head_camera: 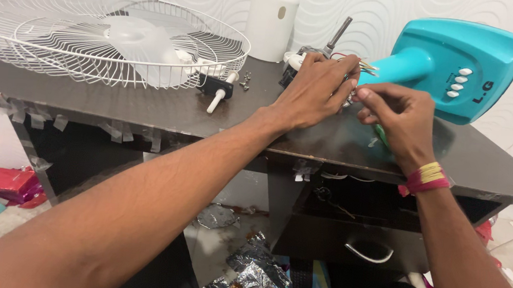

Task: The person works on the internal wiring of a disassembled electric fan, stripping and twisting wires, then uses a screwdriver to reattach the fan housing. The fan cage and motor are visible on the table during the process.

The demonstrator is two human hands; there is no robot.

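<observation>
A teal fan stand (pixel 458 65) with white buttons lies on its side on the dark table (pixel 149 108). Coloured wires (pixel 367 65) stick out of its neck. My left hand (pixel 315 91) covers the fan motor (pixel 303 59), whose metal shaft (pixel 340 32) points up behind it. My right hand (pixel 396 118), with red and yellow threads on the wrist, pinches something small by the wires; what it is stays hidden by the fingers.
A white wire fan guard (pixel 50 54) with the translucent blade (pixel 136 40) in it lies at the table's left. A white motor cover (pixel 271 20) stands at the back. Small screws (pixel 246 81) and a black-white knob (pixel 219 92) lie mid-table. Foil scraps (pixel 252 272) litter the floor.
</observation>
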